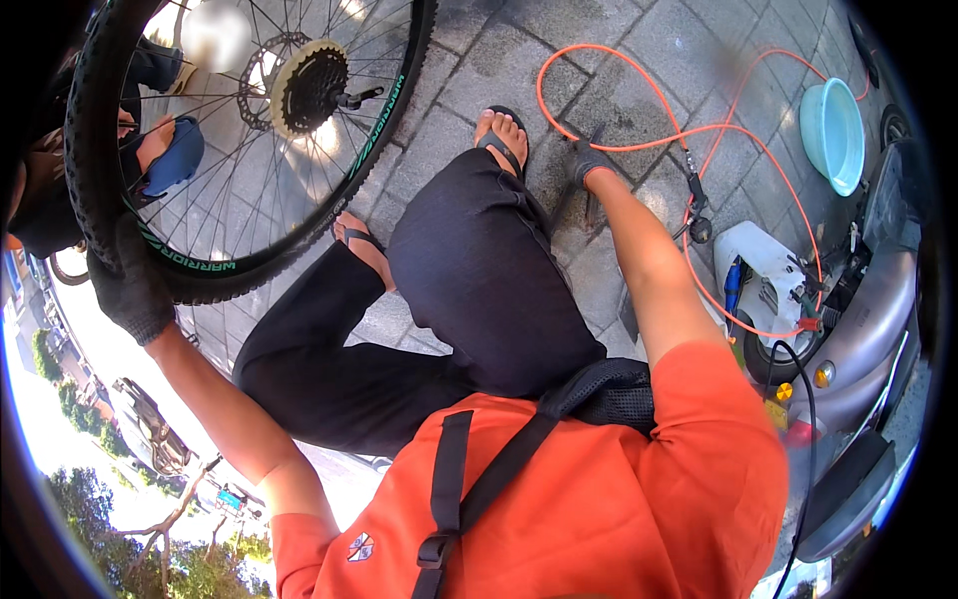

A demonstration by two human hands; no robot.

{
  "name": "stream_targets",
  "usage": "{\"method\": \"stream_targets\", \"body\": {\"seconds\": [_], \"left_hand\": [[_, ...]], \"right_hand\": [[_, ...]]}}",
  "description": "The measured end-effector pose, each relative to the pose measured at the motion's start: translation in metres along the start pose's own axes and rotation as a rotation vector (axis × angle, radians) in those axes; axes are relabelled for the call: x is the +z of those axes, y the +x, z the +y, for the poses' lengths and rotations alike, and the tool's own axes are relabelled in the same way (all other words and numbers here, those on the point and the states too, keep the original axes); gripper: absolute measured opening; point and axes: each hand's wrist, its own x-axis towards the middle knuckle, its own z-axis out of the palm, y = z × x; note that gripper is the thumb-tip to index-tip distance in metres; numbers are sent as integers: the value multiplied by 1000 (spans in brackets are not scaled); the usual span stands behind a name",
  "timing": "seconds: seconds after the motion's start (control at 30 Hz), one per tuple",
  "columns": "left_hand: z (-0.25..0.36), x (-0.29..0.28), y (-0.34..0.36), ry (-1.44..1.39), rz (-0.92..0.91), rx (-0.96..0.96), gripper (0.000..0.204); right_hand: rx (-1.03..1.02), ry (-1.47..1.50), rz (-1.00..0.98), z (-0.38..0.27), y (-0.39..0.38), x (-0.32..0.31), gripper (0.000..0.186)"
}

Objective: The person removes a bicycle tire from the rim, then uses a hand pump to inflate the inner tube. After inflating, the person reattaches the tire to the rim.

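A bicycle wheel (344,200) with a black knobby tyre, green lettering, a brake disc and a cassette stands at the upper left. My left hand (132,285), in a dark knit glove, grips its tyre at the lower left side. Reaching down to the paving on the right, my right hand (589,166) wears a dark glove too. It is beside an orange air hose (639,147) and just above some dark, slim tools (561,212) on the ground. The fingers of that hand blend into the dark shapes, so its grip cannot be made out.
A light blue basin (832,137) is at the far right. Below it are a white plastic piece (748,255), a blue-handled tool (733,285) and a silver scooter (878,309). An inflator gauge (701,228) hangs on the hose. Another person (160,150) crouches behind the wheel.
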Motion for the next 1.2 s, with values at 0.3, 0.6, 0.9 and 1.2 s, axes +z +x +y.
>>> {"method": "stream_targets", "body": {"seconds": [0.3,0.6,0.9,1.2], "left_hand": [[17,1,-12,-9,87,202,46],[56,7,-12,-146,-66,-110,57],[20,1,-16,-360,4,196,48],[9,-3,-12,-384,-10,253,38]], "right_hand": [[12,47,140,-13,41,-4,60],[-81,-258,67,17,79,-1,52],[-641,865,-8,-232,-115,-272,30],[-1054,315,-318,-419,-283,-188,37]]}}
